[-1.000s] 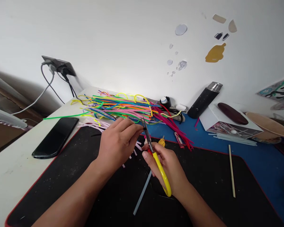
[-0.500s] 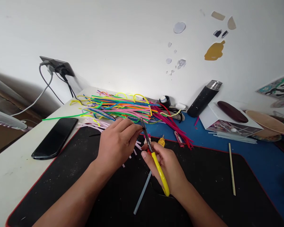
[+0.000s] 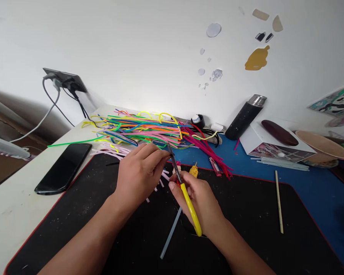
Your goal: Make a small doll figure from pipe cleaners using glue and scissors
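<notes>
Near the middle of the frame, the left hand (image 3: 140,168) has its thumb and fingertips pinched together on a small dark piece (image 3: 172,155), too small to identify; a tip grip like this probably leaves its end exposed to the blades. The right hand (image 3: 199,194) is curled round the yellow-handled scissors (image 3: 191,210), whose blades point up and away and look nearly together beside the left fingertips. That angle likely lets both hands meet without crossing.

Both hands are above the black mat (image 3: 240,221), which probably shields the tabletop (image 3: 14,214). The colourful craft stems (image 3: 149,128) lie heaped upper centre, perhaps to leave working room while staying within reach. A pale stick (image 3: 170,233) lies at lower centre, a wooden rod (image 3: 279,202) toward the right, and a phone (image 3: 63,168) at left, seemingly aside from the cutting area.
</notes>
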A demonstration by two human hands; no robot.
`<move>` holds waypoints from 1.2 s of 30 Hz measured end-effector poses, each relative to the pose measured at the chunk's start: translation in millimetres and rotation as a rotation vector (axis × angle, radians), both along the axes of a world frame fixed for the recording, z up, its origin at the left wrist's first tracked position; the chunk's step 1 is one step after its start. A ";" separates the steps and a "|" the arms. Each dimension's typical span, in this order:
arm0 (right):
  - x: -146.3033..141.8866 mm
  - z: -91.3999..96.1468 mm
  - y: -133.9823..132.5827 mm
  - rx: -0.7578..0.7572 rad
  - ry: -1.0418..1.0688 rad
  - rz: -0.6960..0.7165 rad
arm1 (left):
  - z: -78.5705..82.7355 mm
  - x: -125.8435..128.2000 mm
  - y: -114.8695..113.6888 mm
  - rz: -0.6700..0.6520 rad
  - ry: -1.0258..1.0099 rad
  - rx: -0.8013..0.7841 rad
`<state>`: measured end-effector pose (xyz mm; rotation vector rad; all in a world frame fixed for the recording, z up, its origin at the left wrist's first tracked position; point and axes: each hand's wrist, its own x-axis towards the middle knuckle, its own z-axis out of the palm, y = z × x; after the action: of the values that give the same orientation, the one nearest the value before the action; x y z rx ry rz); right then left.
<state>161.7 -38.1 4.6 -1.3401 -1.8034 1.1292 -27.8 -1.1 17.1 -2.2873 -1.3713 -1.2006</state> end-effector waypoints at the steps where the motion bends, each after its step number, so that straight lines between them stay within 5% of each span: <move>1: -0.3 0.1 0.1 0.001 -0.002 -0.002 | 0.3 0.1 0.2 0.001 0.002 0.000; 36: 1.2 4.7 -0.4 0.074 -0.163 0.014 | 1.5 1.4 -1.9 -0.008 -0.105 -0.103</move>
<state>162.9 -38.5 9.3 -1.4129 -1.9529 0.9751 -26.4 -3.0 18.6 -2.3302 -1.4950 -1.2984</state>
